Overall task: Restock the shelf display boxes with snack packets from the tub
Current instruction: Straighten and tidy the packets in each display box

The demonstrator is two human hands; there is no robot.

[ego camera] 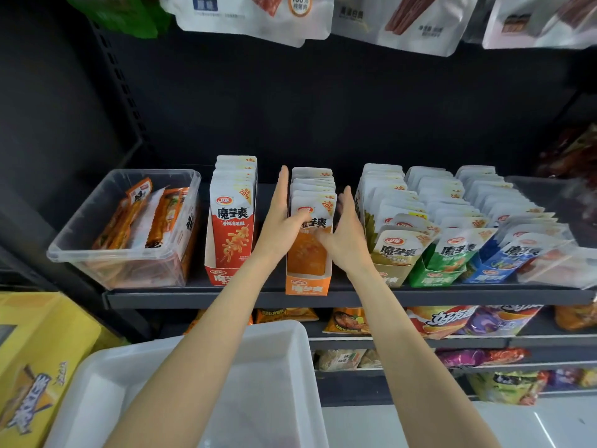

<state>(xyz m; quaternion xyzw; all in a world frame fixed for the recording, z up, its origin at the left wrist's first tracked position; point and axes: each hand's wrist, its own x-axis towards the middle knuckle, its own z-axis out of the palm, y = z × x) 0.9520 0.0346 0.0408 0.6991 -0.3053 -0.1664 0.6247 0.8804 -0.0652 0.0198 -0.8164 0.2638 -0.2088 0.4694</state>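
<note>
White tub (284, 357) nearest. On the shelf (355, 297), the left hand (279, 221) and right hand (344, 234) flank the orange display box (307, 284), fingers straight, thumbs touching its front orange snack packet (307, 253). Neighbouring boxes stand full.

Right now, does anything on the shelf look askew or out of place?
Yes. The orange box sticks out past the shelf edge, ahead of its neighbours. Packets in the beige box fan sideways instead of standing straight. Both hands flank the orange packets.
</note>
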